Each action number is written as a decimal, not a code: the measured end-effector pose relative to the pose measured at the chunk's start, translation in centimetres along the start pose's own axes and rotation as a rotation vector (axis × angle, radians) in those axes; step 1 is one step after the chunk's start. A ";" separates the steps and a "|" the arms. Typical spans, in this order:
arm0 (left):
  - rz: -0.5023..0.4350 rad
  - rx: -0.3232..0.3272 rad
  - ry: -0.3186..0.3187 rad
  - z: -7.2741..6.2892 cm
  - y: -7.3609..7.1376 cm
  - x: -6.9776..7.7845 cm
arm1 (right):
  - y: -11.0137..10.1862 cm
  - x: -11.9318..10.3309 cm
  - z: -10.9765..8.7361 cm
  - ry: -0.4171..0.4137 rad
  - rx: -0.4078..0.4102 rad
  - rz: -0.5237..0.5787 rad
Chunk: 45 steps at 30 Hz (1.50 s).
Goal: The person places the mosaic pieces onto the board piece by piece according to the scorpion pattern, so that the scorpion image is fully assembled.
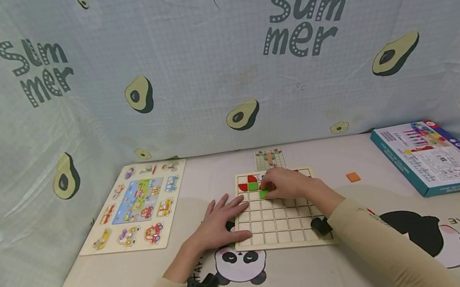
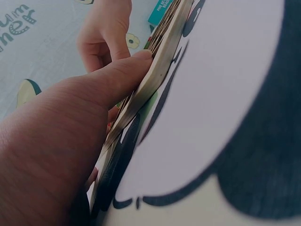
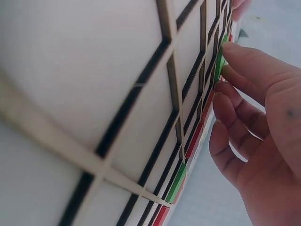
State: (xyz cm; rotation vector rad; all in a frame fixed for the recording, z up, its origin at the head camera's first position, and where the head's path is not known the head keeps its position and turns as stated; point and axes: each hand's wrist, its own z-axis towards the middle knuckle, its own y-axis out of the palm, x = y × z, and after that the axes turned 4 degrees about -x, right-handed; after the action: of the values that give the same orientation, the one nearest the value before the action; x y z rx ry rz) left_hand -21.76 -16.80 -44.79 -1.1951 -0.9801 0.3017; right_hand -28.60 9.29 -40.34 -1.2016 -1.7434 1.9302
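wooden and pale, the square grid board lies at the centre of the head view. my left hand rests on its left edge, fingers spread; my right hand pinches a small flat green tile over its upper part. red-and-white quarter-circle tiles sit in the upper left cells. a small printed pattern card lies just above the board, a flat orange square tile right of centre, a wooden vehicle puzzle at left, a teal-edged cardboard box at right.

in the left wrist view, my thumb lies on the board's edge, upper middle; my other left fingers are mostly hidden.

in the right wrist view, my thumb and forefinger hold the green tile at upper right, the remaining fingers bent below.
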 end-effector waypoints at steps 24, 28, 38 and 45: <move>0.002 -0.001 -0.002 0.0 0.1 0.2 | -1.7 0.9 -3.4 0.029 0.096 0.085; -0.003 0.002 0.000 0.0 0.1 0.3 | -2.1 1.5 -4.6 0.027 0.098 0.082; -0.004 0.001 -0.001 -0.1 0.0 0.4 | -2.9 2.6 -7.9 0.061 0.097 0.081; -0.007 0.002 0.003 -0.1 0.0 0.3 | -3.4 3.4 -10.3 0.092 0.124 0.066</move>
State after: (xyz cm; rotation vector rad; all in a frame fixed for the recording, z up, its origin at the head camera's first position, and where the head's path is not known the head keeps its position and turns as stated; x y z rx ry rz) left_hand -21.55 -16.65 -44.62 -1.1900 -0.9809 0.2953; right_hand -24.40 19.53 -37.79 -1.2963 -1.5333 1.9548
